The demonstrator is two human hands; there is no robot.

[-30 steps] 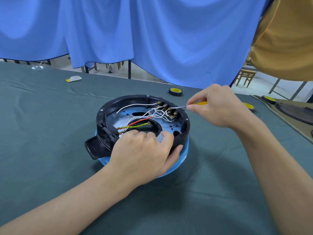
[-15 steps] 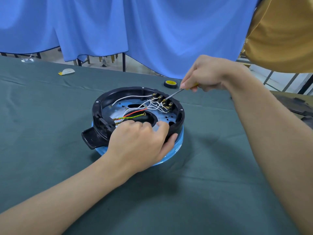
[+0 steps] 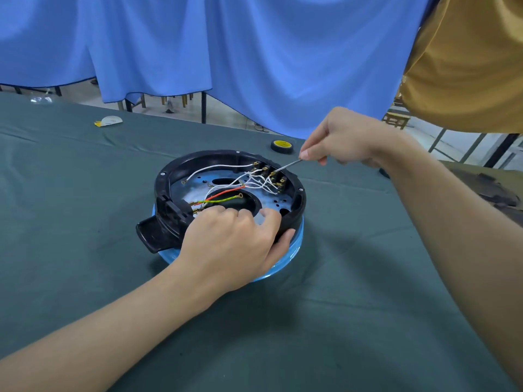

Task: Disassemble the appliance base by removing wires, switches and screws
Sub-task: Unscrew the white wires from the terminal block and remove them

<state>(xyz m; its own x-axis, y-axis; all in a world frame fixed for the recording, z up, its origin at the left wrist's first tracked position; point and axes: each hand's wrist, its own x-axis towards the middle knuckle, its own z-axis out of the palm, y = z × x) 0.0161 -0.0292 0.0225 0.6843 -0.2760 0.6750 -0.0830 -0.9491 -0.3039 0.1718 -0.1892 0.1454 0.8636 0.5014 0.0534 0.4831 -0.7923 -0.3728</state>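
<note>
A round black appliance base (image 3: 169,176) with a blue lower rim lies upside down on the green cloth. Inside it run white wires (image 3: 220,166), a red wire (image 3: 226,191) and a yellow-green wire (image 3: 223,200). Several brass-terminal switches (image 3: 271,175) sit along its far right wall. My left hand (image 3: 232,244) clamps the near rim, fingers inside, thumb outside. My right hand (image 3: 342,140) grips a screwdriver (image 3: 287,166) whose metal shaft slants down-left, with the tip at the switch terminals. The handle is hidden in my fist.
A roll of black tape with a yellow core (image 3: 281,146) lies just beyond the base. A white and yellow scrap (image 3: 109,121) lies far left on the cloth. Dark parts (image 3: 486,188) rest at the right edge. A blue curtain hangs behind; an ochre cloth hangs at the upper right.
My right hand rose from level with the base's rim to above and behind it, tilting the screwdriver steeper onto the terminals. My left hand has kept its hold on the rim.
</note>
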